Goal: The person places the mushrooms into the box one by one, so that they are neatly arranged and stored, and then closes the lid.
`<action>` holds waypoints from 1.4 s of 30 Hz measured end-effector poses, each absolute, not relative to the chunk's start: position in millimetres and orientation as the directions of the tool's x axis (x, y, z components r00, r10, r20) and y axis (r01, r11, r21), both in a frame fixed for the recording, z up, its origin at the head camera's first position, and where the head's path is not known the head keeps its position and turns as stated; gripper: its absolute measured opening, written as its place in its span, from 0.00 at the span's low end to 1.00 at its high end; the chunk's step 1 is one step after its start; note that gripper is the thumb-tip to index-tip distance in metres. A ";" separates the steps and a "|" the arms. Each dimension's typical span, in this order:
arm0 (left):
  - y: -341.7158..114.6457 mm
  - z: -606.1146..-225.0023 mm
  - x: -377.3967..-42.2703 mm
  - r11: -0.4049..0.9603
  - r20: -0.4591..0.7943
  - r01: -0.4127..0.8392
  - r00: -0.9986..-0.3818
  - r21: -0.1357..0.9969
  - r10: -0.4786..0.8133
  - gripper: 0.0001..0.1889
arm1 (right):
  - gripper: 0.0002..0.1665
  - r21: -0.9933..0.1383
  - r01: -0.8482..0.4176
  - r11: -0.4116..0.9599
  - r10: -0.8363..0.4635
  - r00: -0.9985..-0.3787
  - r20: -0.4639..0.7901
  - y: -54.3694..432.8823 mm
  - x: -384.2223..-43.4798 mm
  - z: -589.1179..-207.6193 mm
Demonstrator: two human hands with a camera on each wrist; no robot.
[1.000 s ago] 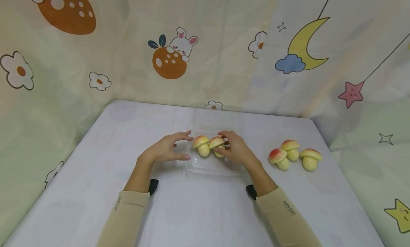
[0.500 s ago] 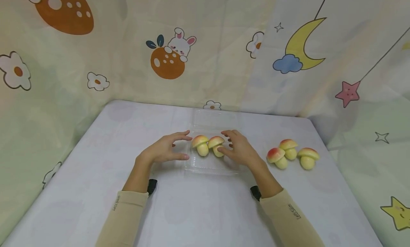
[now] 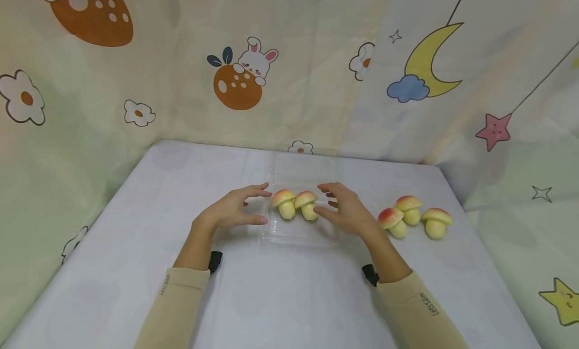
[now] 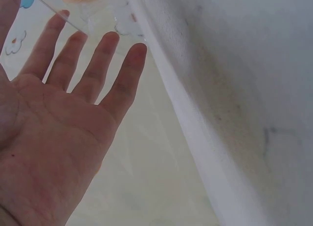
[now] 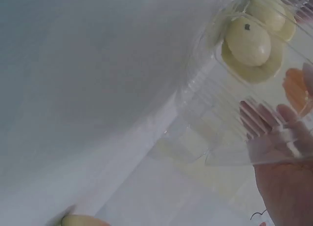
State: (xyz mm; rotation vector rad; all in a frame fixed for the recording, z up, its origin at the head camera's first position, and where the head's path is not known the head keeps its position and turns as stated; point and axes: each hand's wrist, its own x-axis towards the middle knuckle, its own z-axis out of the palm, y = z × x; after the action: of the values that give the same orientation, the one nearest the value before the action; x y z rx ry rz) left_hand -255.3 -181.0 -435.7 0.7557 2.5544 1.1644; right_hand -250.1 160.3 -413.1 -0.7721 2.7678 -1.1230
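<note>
An open clear plastic box [image 3: 294,233] lies mid-table, its lid [image 3: 303,164] folded back toward the wall. Two toy mushrooms with red-yellow caps, a left one [image 3: 285,205] and a right one [image 3: 307,206], are side by side in it. My left hand [image 3: 235,208] is at the box's left side, thumb and fingers apart and nothing between them. Spread fingers also show on the left hand [image 4: 63,103] in its wrist view. My right hand [image 3: 346,211] is over the box's right side, just right of the right mushroom. Its wrist view shows right-hand fingers [image 5: 264,121] through the clear plastic.
Three more toy mushrooms form a cluster on the table's right: a front-left one [image 3: 392,222], a back one [image 3: 409,209] and a right one [image 3: 436,223]. A printed cloth wall [image 3: 307,87] stands behind the white table [image 3: 280,298].
My right hand has let go of the right mushroom and drawn back to the right. The mushroom stays in the box. The left hand has hardly moved.
</note>
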 end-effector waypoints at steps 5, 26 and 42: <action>-181.0 -433.9 -257.2 0.553 -0.009 0.351 -0.839 0.756 0.544 0.38 | 0.35 -0.662 -0.453 0.597 -0.474 -0.865 0.165 168.4 -248.0 -412.4; -180.3 -433.3 -254.6 0.545 -0.005 0.351 -0.838 0.761 0.546 0.40 | 0.35 -0.662 -0.447 0.601 -0.432 -0.879 0.202 225.8 -229.5 -404.7; -180.4 -433.1 -252.8 0.544 0.006 0.367 -0.832 0.754 0.554 0.40 | 0.35 -0.607 -0.461 0.648 -0.385 -0.885 0.261 250.4 -219.1 -406.2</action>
State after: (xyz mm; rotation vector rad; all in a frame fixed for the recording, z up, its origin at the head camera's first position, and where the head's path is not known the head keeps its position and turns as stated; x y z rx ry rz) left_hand -252.8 -180.4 -433.1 0.7742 2.5480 1.1632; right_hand -219.1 250.4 -406.2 -0.7603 2.9491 -1.1353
